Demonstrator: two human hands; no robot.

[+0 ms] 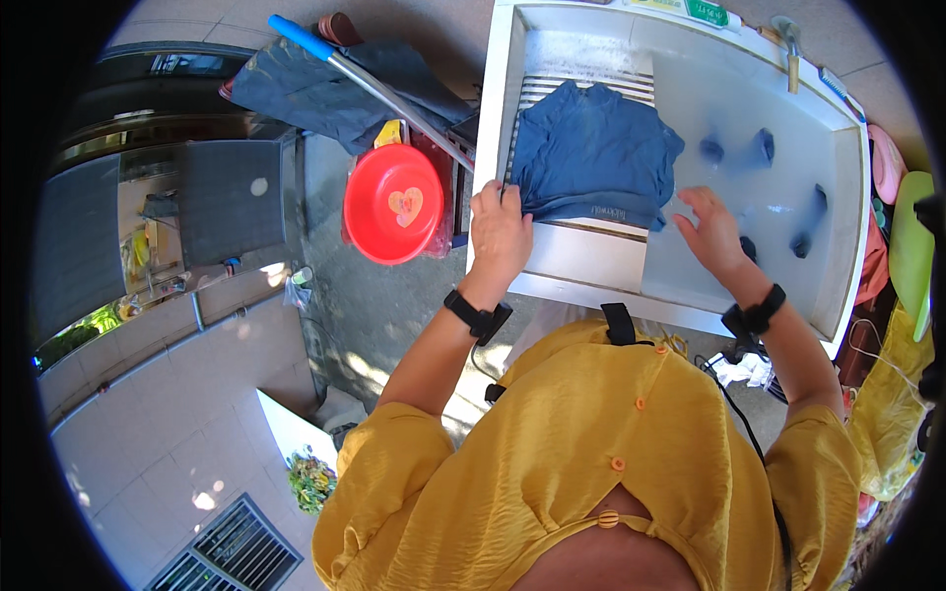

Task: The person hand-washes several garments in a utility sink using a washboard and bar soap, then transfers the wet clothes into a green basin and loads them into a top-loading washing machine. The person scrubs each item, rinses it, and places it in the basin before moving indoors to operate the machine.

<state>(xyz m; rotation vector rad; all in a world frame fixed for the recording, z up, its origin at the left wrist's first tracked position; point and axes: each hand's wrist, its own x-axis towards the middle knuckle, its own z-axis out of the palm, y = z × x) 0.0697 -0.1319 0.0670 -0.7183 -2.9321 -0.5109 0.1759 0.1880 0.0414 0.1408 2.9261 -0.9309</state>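
A blue garment [595, 159] lies spread over the ridged washboard part [632, 87] of a white laundry sink [576, 255]. My left hand [500, 229] rests at the sink's left rim, its fingertips by the garment's lower left corner; whether they grip the cloth I cannot tell. Just right of the garment, my right hand [709, 229] hovers with thumb and fingers apart, holding nothing. Cloudy water [783, 244] fills the basin on the right, and several dark blue bits of cloth [766, 148] show in it, mostly submerged.
A red plastic basin [394, 204] stands left of the sink. Beside it, a metal pole with a blue grip [301, 37] leans across dark cloth [318, 92]. A tap [792, 63] and a blue-and-white brush [841, 92] are at the far right rim. Green plastic [910, 244] stands at the right.
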